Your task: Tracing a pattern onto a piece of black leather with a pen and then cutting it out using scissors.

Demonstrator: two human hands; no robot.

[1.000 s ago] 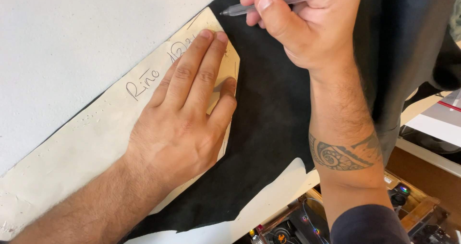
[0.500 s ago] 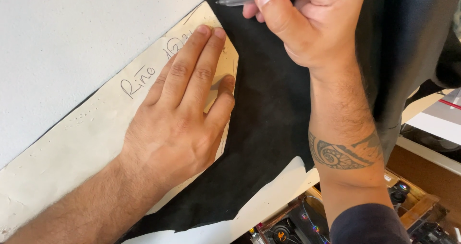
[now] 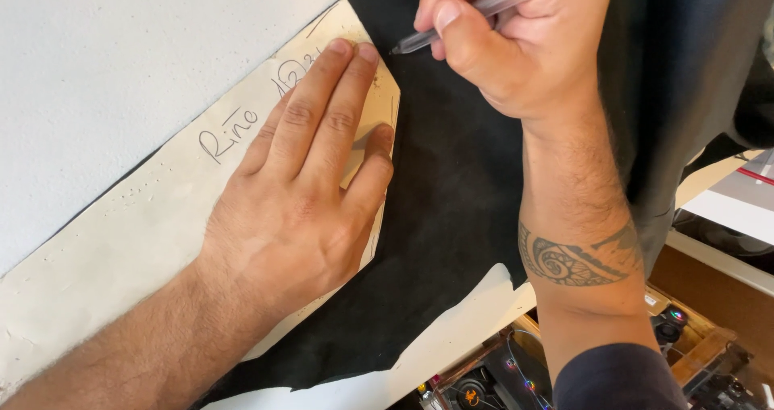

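Left hand [image 3: 302, 192] lies flat, fingers spread, on the cream pattern [image 3: 121, 249] over black fabric [image 3: 451, 216]. Right hand [image 3: 516, 47] grips a pen [image 3: 484, 7], tip at the pattern's edge.

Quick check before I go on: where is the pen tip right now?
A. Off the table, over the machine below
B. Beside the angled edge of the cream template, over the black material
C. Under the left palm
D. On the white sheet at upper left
B: the pen in the right hand points at the black material just beside the cream template that the left hand presses flat.
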